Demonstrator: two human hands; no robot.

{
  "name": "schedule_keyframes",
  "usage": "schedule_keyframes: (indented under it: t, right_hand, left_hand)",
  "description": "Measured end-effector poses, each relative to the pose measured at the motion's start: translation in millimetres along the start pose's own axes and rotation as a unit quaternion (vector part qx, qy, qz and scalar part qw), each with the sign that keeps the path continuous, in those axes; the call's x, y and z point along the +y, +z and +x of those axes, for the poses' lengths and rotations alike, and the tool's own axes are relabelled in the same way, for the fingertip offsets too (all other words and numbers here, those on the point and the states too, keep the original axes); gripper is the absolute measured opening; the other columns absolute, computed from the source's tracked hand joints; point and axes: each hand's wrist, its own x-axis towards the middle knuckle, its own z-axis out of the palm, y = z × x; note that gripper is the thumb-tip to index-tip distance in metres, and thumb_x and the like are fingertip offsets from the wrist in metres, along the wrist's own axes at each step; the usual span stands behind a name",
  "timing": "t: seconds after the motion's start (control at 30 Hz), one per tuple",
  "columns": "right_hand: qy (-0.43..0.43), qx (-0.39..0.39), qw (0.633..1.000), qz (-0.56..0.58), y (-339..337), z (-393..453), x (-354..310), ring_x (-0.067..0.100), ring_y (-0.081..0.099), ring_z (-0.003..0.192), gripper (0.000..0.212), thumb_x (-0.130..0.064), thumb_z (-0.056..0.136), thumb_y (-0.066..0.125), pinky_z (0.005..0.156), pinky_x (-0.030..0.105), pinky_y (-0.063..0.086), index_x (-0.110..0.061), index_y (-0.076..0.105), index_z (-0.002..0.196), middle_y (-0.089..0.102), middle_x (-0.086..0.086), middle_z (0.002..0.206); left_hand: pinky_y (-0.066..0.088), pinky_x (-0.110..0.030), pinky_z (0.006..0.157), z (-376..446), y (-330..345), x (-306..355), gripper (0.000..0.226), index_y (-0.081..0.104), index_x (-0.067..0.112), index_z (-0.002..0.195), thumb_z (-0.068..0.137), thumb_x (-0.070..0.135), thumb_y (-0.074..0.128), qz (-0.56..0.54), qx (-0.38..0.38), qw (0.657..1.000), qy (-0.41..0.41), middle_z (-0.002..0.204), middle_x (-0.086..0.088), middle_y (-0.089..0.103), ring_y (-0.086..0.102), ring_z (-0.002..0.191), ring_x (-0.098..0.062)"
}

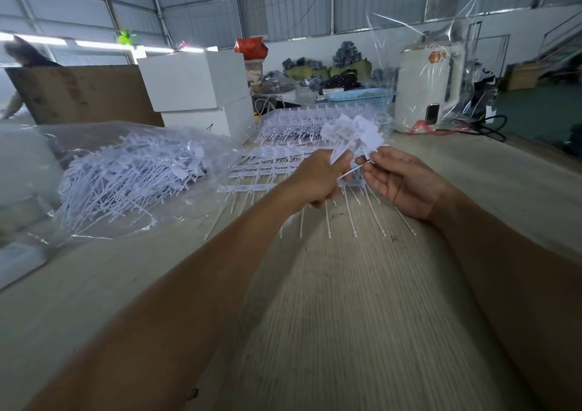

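Seen from the head camera, the person is working over a pale wooden table [346, 300] with both forearms reaching forward. The left hand [318, 181] is curling its fingers tightly round a bundle of white plastic tag ties [352, 133]. It is holding the bundle above the table, with the flat rectangular heads fanning upward and the thin tails spreading down below the fist. The right hand [400, 181] is sitting just beside it, palm turned inward. Its thumb and forefinger are pinching a single thin white tie strand [351, 171] that is running across to the left hand, while its other fingers are lying loosely bent.

Under and behind the hands, flat moulded sheets of white ties [271, 165] are lying in rows on the table. To the left, a crumpled clear plastic bag [104, 136] is holding a loose heap of the same ties. Further back, two white cardboard boxes [195, 80] are standing stacked beside a brown cardboard sheet [82, 92]. A light blue plastic basket [359, 96] and a white appliance wrapped in clear film [422, 86] are standing at the far edge.
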Motion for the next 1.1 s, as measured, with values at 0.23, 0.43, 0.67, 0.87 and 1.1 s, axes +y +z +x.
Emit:
schedule_keyframes:
  t: [0.23, 0.43, 0.67, 0.87, 1.1]
  right_hand:
    - [-0.012, 0.004, 1.000, 0.018, -1, 1, 1, 0.011, 0.073, 0.085, 0.019, -0.009, 0.084, 0.067, 0.075, 0.023, 0.059, -0.015, 0.077, 0.100, 0.076, 0.005, 0.096]
    - [-0.004, 0.002, 1.000, 0.005, -2, 3, 1, 0.020, 0.072, 0.102, 0.019, -0.016, 0.085, 0.066, 0.082, 0.031, 0.059, -0.021, 0.077, 0.100, 0.073, 0.008, 0.111]
    - [0.017, 0.103, 0.984, -0.143, 1, 14, 9, 0.019, 0.073, 0.082, 0.013, -0.008, 0.094, 0.065, 0.074, 0.030, 0.060, -0.006, 0.071, 0.105, 0.074, 0.013, 0.091]
    - [-0.059, 0.039, 0.797, -0.600, 26, 20, 23, 0.012, 0.062, 0.064, 0.015, -0.005, 0.094, 0.065, 0.062, 0.022, 0.050, -0.009, 0.074, 0.083, 0.069, 0.005, 0.075]
    - [-0.222, -0.082, 0.624, -0.745, 129, 21, 33, 0.020, 0.060, 0.093, 0.022, -0.023, 0.102, 0.051, 0.084, 0.042, 0.054, -0.014, 0.070, 0.109, 0.062, 0.003, 0.105]
  left_hand:
    - [0.027, -0.012, 0.033, 6, 1, 3, 0.037, 0.062, 0.019, 0.079, 0.102, 0.046, 0.051, 0.053, 0.006, 0.997, 0.053, 0.050, 0.016, 0.054, 0.042, 0.034, 0.004]
    - [0.031, -0.018, 0.044, -2, -20, 19, 0.059, 0.067, 0.020, 0.091, 0.095, 0.071, 0.038, 0.065, -0.033, 0.997, 0.020, 0.070, 0.003, 0.052, 0.042, 0.051, -0.007]
    - [0.042, -0.029, 0.076, -31, -56, 9, 0.063, 0.062, 0.018, 0.107, 0.101, 0.064, 0.019, 0.186, -0.032, 0.981, 0.034, 0.107, 0.006, 0.061, 0.053, 0.084, -0.002]
    - [0.040, -0.035, 0.087, -80, -132, -39, 0.065, 0.065, 0.030, 0.108, 0.092, 0.071, 0.017, 0.265, 0.018, 0.964, -0.018, 0.113, 0.005, 0.060, 0.056, 0.093, -0.004]
    - [0.041, -0.033, 0.068, -122, -212, -109, 0.048, 0.068, 0.025, 0.074, 0.101, 0.054, 0.039, 0.312, 0.187, 0.929, -0.063, 0.066, -0.002, 0.058, 0.057, 0.067, -0.021]
